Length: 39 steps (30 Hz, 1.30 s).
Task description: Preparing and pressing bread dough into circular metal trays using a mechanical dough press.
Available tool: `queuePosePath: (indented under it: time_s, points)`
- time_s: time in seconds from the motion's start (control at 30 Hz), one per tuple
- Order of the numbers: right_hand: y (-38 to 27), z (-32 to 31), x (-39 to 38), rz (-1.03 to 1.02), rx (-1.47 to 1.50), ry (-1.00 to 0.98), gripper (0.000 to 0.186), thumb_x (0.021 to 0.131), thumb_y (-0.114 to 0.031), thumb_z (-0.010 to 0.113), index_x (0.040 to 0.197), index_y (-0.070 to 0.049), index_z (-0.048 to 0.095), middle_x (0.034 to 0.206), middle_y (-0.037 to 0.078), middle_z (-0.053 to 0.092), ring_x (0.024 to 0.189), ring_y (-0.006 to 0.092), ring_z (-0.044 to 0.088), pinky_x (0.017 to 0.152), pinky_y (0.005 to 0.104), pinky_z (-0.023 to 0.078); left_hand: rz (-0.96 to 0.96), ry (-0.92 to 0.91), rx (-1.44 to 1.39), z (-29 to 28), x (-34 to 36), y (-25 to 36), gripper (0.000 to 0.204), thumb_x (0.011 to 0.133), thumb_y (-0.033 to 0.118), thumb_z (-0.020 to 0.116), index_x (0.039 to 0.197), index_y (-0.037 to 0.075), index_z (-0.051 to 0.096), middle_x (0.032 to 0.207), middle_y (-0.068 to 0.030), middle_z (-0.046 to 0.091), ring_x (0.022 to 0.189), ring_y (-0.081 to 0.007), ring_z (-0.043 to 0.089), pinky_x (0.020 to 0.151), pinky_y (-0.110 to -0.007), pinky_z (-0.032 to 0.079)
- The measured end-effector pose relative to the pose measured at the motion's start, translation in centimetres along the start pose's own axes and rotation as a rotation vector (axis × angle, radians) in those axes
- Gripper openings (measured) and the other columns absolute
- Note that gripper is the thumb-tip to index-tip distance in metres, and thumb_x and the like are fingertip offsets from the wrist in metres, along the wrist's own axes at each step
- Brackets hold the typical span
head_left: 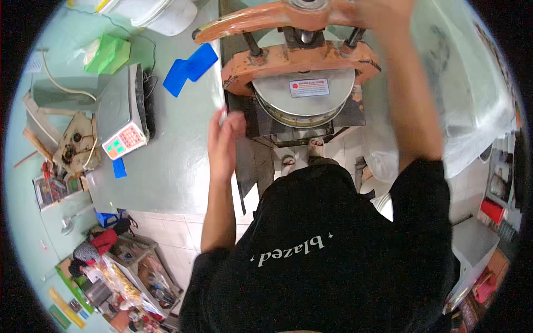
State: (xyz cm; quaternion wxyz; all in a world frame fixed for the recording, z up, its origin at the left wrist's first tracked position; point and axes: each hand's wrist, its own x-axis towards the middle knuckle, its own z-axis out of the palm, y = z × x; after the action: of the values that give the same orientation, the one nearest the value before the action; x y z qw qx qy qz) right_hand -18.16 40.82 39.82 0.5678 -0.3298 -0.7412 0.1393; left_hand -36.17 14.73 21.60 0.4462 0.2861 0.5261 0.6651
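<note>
In front of me stands an orange press [302, 61] with chipped paint and dark upright posts. Across its top runs a thick orange lever [250, 25]. My right hand [388, 16], smeared by motion, closes on the lever's right end. Under the crossbar sits a round metal pan [272, 94] with a shiny flat top and a label. My left hand [226, 130] is at the edge of the grey-green table [177, 133], just left of the press. Its fingers are bent and blurred, so whether they grip the edge is unclear.
Left on the table are a digital scale [122, 116], a green box [108, 54], blue pieces [191, 66] and a white bucket [172, 16]. Plastic sheeting [466, 122] covers a surface at right. A cluttered crate [147, 266] stands at lower left.
</note>
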Motion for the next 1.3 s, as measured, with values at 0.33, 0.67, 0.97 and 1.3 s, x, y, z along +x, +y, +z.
queuePosePath:
  time_s: [0.33, 0.67, 0.97, 1.3]
  points:
    - [10.2, 2.2, -40.4, 1.975, 0.772, 0.315, 0.043, 0.089, -0.046, 0.043, 0.104, -0.005, 0.044, 0.082, 0.009, 0.048, 0.075, 0.0231, 0.046, 0.081, 0.0472, 0.040, -0.481, 0.012, -0.025, -3.5, -10.8, -3.2, 0.035, 0.093, 0.024, 0.047, 0.124, 0.008, 0.042, 0.106, -0.0063, 0.057, 0.099, -0.0145, 0.052, 0.082, -0.030, 0.040]
    - [5.5, -2.2, -46.0, 1.927, 0.586, 0.803, 0.039, 0.085, -0.047, 0.042, 0.078, -0.008, 0.041, 0.057, 0.005, 0.034, 0.049, 0.0194, 0.037, 0.045, 0.0373, 0.034, -0.983, 0.318, -0.074, -2.2, -5.0, -16.5, 0.081, 0.079, 0.065, 0.047, 0.132, 0.006, 0.034, 0.122, -0.0127, 0.047, 0.111, -0.0301, 0.045, 0.097, -0.049, 0.030]
    - [-1.6, -23.0, -56.5, 1.703, 0.125, 0.903, 0.036, 0.087, -0.035, 0.044, 0.058, -0.015, 0.036, 0.044, -0.002, 0.028, 0.033, 0.0132, 0.030, 0.033, 0.0277, 0.026, -1.044, -0.319, -0.311, 7.3, -13.9, -22.6, 0.057, 0.094, 0.044, 0.032, 0.136, 0.006, 0.031, 0.135, -0.0117, 0.041, 0.121, -0.0283, 0.041, 0.102, -0.041, 0.033]
    - [-15.8, -53.3, -72.8, 1.443, 0.311, 1.599, 0.038, 0.087, -0.034, 0.043, 0.057, -0.017, 0.030, 0.045, -0.003, 0.023, 0.035, 0.0124, 0.023, 0.036, 0.0278, 0.020, -1.124, -0.782, 0.123, 31.3, -37.6, -26.2, 0.060, 0.068, 0.010, 0.046, 0.125, -0.007, 0.039, 0.121, -0.0169, 0.050, 0.112, -0.0301, 0.048, 0.099, -0.040, 0.038]
